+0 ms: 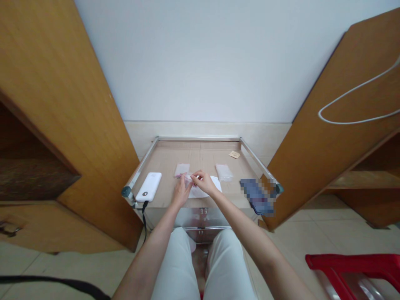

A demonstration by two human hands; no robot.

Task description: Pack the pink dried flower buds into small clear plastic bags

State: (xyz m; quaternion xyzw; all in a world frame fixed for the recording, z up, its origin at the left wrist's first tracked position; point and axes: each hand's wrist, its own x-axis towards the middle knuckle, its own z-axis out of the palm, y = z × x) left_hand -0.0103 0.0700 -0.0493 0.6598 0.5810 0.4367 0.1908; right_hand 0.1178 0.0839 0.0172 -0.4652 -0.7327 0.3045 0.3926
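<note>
My left hand (181, 192) and my right hand (203, 182) meet above the middle of a small table. Between their closed fingers is a small clear plastic bag (188, 178) with a pinkish tint; what it contains is too small to make out. Beneath the hands lies a white sheet of paper (200, 192), partly covered by them. Just behind the left hand rests a flat whitish plastic packet (182, 169), with tiny pinkish bits at its near edge. To the right of my right hand is a stack of clear plastic bags (224, 173).
A white power bank (150, 185) with a black cable (144, 216) lies at the table's left. At the right edge sits a blurred dark blue object (256, 195). A beige card (234, 154) lies farther back. Metal rails (200, 138) border the table; wooden cabinets (106, 125) flank it.
</note>
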